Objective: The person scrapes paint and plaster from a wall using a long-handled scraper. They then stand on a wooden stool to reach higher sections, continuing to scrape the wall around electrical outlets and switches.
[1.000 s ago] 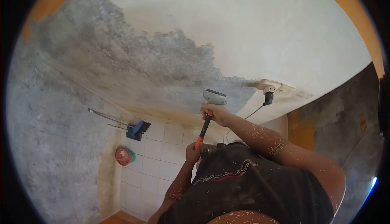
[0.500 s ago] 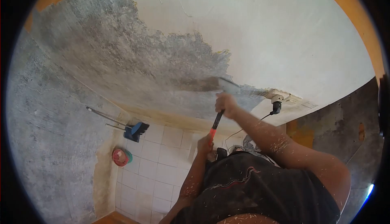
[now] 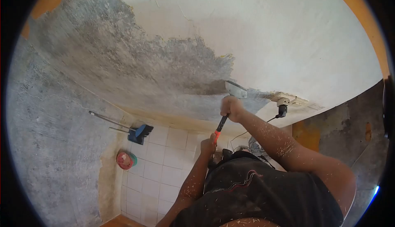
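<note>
Both hands grip one long-handled scraper (image 3: 235,89). Its wide metal blade lies at the wall (image 3: 284,41), along the border between white paint and bare grey plaster (image 3: 164,68). My right hand (image 3: 232,108) is closed round the upper handle just below the blade. Lower down, my left hand (image 3: 208,144) wraps round the handle by its orange-red section; the handle's end is hidden. A dark patch shows on the plaster left of the blade. Pale flakes cling to both forearms and the dark shirt.
A wall socket (image 3: 283,102) with a black plug (image 3: 282,111) and cable sits right of the blade. On the tiled floor (image 3: 158,165) stand a blue dustpan and brush (image 3: 140,134) and red and green baskets (image 3: 125,160). A bare grey wall (image 3: 49,144) rises at left.
The scraper blade and my right hand have shifted slightly right and down in the view. Both hands keep their hold on the handle.
</note>
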